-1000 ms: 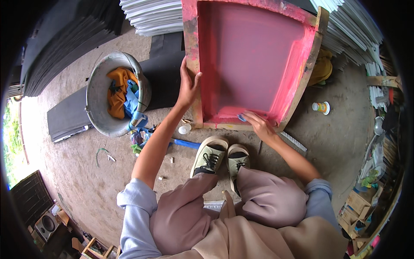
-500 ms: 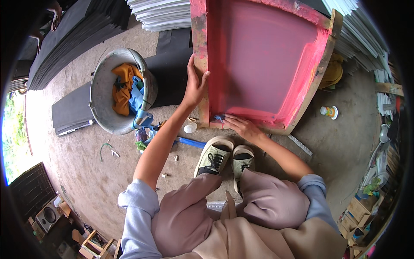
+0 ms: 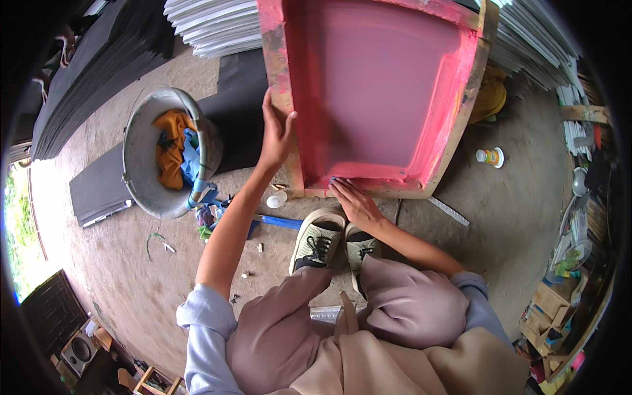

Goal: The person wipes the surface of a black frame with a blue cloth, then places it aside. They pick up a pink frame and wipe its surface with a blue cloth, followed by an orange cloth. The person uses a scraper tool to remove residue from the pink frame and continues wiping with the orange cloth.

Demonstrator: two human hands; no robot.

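A wooden screen printing frame (image 3: 279,79) with pink-stained inner edges stands tilted in front of me, its mesh (image 3: 375,85) purplish pink. My left hand (image 3: 276,137) grips the left side of it, thumb on the near side and fingers partly hidden behind the wood. At the lower inside edge, near the left corner, my right hand (image 3: 355,205) presses a small blue cloth (image 3: 334,180) against the pink border. Most of that cloth is covered by the fingers.
Left of the frame stands a grey bucket (image 3: 135,155) with orange and blue cloths. A plastic cup (image 3: 490,157) and a ruler-like strip (image 3: 449,211) lie to the right. Stacks of black sheets (image 3: 99,72) and white sheets (image 3: 214,26) stand behind. Another person's hand (image 3: 67,46) shows far left.
The whole view has shifted, so the frame and bucket appear farther left. My right hand has slid the blue cloth a little rightward along the lower edge. My left hand keeps its grip.
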